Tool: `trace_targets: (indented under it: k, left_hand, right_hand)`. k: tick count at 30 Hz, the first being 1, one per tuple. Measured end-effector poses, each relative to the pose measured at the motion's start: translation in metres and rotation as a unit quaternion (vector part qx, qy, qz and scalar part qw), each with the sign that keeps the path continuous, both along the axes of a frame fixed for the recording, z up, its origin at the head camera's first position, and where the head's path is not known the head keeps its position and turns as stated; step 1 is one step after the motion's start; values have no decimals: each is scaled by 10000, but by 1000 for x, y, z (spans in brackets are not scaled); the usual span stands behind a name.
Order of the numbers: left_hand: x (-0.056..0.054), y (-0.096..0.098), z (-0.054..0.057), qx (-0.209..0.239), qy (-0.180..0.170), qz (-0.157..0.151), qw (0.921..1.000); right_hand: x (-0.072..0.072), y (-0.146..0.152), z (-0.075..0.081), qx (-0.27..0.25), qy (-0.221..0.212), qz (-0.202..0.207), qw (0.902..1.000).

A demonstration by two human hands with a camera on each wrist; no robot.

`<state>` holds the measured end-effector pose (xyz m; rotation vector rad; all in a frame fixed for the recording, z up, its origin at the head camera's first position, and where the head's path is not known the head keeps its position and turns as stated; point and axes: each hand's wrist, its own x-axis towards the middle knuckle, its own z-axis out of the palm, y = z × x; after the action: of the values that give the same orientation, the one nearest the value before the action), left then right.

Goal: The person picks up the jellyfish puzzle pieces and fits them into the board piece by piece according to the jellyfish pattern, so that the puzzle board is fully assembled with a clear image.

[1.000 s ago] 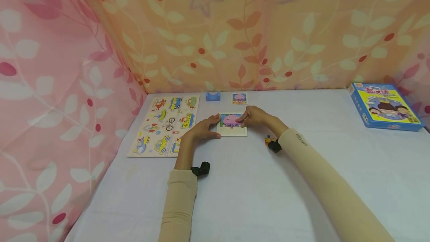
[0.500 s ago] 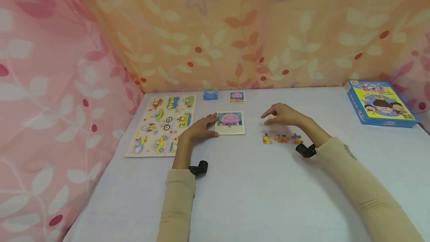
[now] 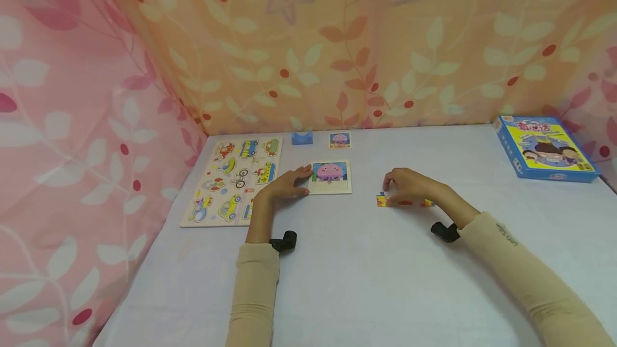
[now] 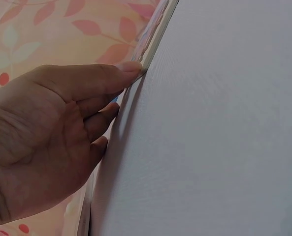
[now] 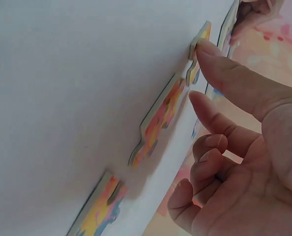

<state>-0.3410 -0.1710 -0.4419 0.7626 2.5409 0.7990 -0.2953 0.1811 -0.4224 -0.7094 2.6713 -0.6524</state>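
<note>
A small jigsaw tray [image 3: 330, 188] shows a pink jellyfish picture in its upper part and a bare pale strip below. My left hand [image 3: 284, 185] rests at its left edge, the thumb touching the near corner, as the left wrist view shows too. To the right, three jigsaw pieces lie in a row on the table. My right hand [image 3: 411, 186] is over them and partly hides them in the head view. In the right wrist view, its thumb touches the end jigsaw piece [image 5: 201, 37], while the index finger is slightly apart from it. The middle jigsaw piece [image 5: 160, 113] and another jigsaw piece [image 5: 100, 209] lie untouched.
A vehicle puzzle board [image 3: 210, 175] lies left, partly behind the left hand. Behind the tray are a blue block [image 3: 302, 138] and a small jellyfish card [image 3: 340, 141]. A blue and yellow box [image 3: 547, 149] stands far right. Patterned curtains [image 3: 308, 42] enclose the table.
My right hand has left the jellyfish picture, moved right, then lowered over the jigsaw pieces, its thumb now touching one. The left hand stays at the tray's edge.
</note>
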Motion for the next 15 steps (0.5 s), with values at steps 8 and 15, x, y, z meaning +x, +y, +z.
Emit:
trace_targets:
  k: [8, 15]
  left_hand:
    - [-2, 1, -3, 57, -29, 49, 10000]
    - [-2, -2, -4, 164, -51, 44, 9998]
  right_hand:
    - [1, 0, -1, 23, -159, 47, 9999]
    - [6, -3, 0, 198, 36, 81, 9998]
